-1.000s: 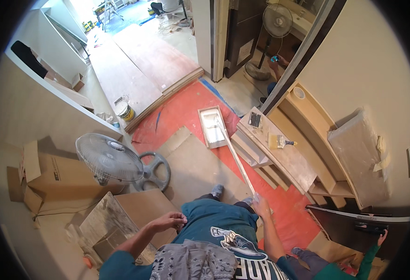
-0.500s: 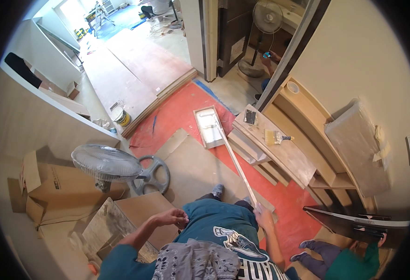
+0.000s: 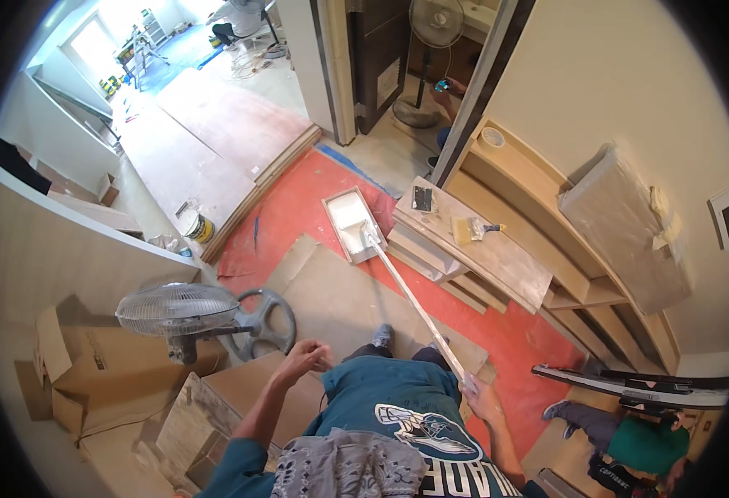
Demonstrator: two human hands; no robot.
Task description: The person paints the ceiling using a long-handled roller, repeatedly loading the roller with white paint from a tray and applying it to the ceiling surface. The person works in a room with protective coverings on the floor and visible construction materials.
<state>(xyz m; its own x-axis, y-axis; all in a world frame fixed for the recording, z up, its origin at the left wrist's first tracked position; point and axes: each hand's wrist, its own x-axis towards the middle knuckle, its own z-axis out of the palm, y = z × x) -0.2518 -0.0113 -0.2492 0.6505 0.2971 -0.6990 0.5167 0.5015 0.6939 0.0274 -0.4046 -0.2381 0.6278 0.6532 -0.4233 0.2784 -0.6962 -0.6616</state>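
My right hand [image 3: 482, 397] is wrapped round the near end of a long wooden pole [image 3: 418, 309], beside my right hip. The pole slopes away to a paint roller [image 3: 368, 235], whose head rests at the near part of a shallow tray [image 3: 331, 217] holding white paint. My left hand [image 3: 308, 358] hovers in front of my waist at the left, its fingers curled in and nothing seen in them. It is nearest the base of a grey standing fan [image 3: 183, 310].
Brown paper [image 3: 323, 286] covers part of the red floor sheet [image 3: 285, 195]. On the right, a low unit [image 3: 497, 266] carries a wide brush [image 3: 468, 230]. Cardboard boxes [image 3: 124, 353] stand left. A person in green [image 3: 650, 444] is at the lower right; another person's hand [image 3: 451, 95] shows in the doorway.
The roller has come back toward me inside the tray, and the pole's near end has shifted right and down with my right hand. My left hand has lifted slightly forward.
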